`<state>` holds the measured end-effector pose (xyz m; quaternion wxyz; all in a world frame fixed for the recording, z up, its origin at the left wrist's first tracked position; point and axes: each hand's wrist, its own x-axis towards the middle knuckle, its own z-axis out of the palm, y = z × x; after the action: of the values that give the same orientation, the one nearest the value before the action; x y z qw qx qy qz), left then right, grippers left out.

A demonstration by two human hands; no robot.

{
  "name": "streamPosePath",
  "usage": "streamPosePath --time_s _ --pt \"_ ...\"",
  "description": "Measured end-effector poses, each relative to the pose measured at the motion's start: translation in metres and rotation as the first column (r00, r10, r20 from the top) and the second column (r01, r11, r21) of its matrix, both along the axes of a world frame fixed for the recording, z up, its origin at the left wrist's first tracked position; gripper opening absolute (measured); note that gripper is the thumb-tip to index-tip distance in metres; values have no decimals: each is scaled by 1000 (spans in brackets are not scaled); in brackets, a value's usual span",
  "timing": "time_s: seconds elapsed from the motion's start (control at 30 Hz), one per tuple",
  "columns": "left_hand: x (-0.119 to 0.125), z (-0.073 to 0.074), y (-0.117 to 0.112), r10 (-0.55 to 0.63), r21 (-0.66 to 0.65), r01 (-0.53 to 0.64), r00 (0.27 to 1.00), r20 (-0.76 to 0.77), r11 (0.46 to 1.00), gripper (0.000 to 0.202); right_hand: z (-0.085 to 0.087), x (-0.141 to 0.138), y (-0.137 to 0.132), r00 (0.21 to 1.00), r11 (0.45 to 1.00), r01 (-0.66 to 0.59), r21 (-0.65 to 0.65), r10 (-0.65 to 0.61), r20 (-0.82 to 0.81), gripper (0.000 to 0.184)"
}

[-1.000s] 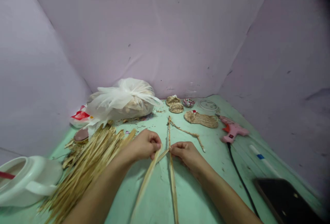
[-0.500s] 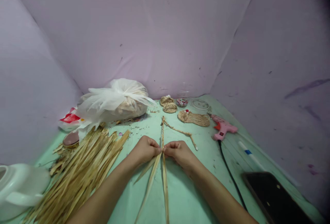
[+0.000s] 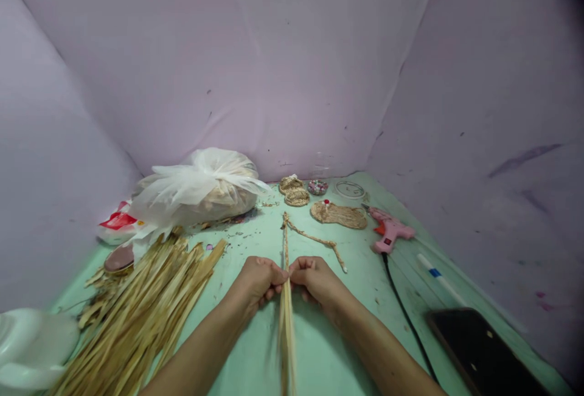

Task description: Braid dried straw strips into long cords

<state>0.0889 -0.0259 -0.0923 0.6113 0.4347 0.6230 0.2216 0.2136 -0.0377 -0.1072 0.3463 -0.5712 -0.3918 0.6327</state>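
A thin braid (image 3: 286,241) of dried, straw-coloured leaf strips runs away from me along the mid-table. Its far end bends at a knot and trails off to the right, ending in a whitish tip. My left hand (image 3: 262,277) pinches the braid's near end from the left, thumb and fingers closed. From the other side my right hand (image 3: 314,277) pinches the same spot, the two thumbs nearly touching. Loose leaf strips (image 3: 286,335) hang together toward me below the hands, slightly blurred. A heap of flat dried leaf strips (image 3: 137,317) lies left of my left arm.
A tied white plastic bag (image 3: 201,189) and a white jug (image 3: 36,347) stand on the left. At the back sit woven soles (image 3: 338,215) and a small tub of beads (image 3: 318,187). Rightward lie a pink glue gun (image 3: 390,230), its black cord, a pen (image 3: 440,278) and a phone (image 3: 483,347).
The loose strips, spread apart before, now hang close together. My left fingers have curled under the braid. The whole view has shifted slightly.
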Motion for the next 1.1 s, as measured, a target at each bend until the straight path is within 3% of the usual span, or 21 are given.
streamPosePath --time_s 0.2,0.47,0.6,0.7,0.9,1.1 --pt "2 -10 -2 66 146 -68 998 22 987 24 3 2 0 998 997 18 -73 -22 -53 6" --pt "3 -9 -4 38 168 -46 998 47 985 37 4 0 0 996 995 36 -90 -43 -73 6" --pt "9 1 -9 31 115 -31 1000 5 993 31 3 0 0 992 997 41 -61 -48 -116 3" --pt "13 8 -12 42 2 -42 999 18 999 20 3 -1 -1 988 998 48 -35 -53 -148 3" --pt "5 12 -6 -39 -195 101 953 300 976 8 9 -1 -3 995 1000 13 4 -12 -98 3" --pt "-6 12 1 -111 -124 137 975 193 983 9 -1 6 -1 996 999 -1 51 6 -84 2"
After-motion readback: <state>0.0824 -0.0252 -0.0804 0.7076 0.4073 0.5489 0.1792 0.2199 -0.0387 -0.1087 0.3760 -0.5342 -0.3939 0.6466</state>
